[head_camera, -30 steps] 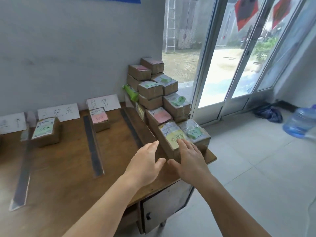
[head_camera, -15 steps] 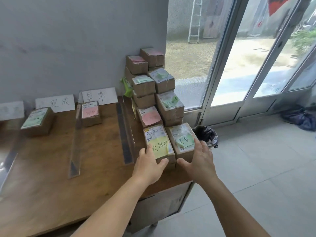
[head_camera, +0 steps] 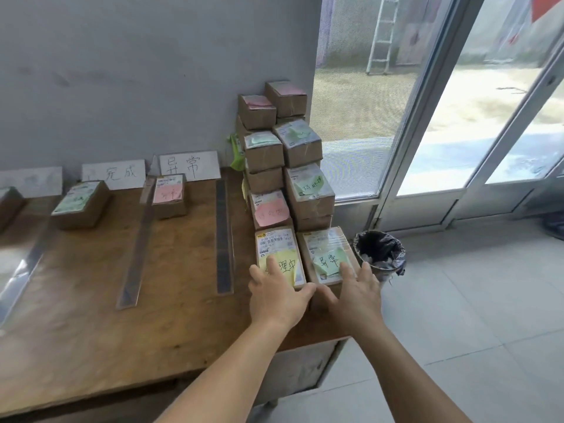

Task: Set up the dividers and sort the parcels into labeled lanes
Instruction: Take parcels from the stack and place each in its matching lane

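Two parcels lie side by side at the near right corner of the wooden table [head_camera: 91, 331]. My left hand [head_camera: 277, 293] lies on the near end of the yellow-note parcel [head_camera: 276, 244], its thumb hooked round the near right corner. On the green-note parcel [head_camera: 323, 242], my right hand [head_camera: 355, 293] has fingers on top and the thumb at the front face. Behind them rises a stack of parcels [head_camera: 283, 141]. Clear divider strips [head_camera: 134, 248] [head_camera: 224, 236] split the table into lanes. Paper lane labels [head_camera: 189, 164] [head_camera: 114, 174] lean on the wall.
One parcel with a pink note [head_camera: 169, 195] and one with a green label [head_camera: 81, 204] sit in separate lanes. A third divider [head_camera: 21, 264] and parcel [head_camera: 9, 206] are at the far left. A bin with a black liner [head_camera: 380, 251] stands right of the table, by glass doors.
The view has turned down and left. Both hands moved forward onto the near ends of the two front parcels, the left one now on the yellow note. The parcels have not moved.
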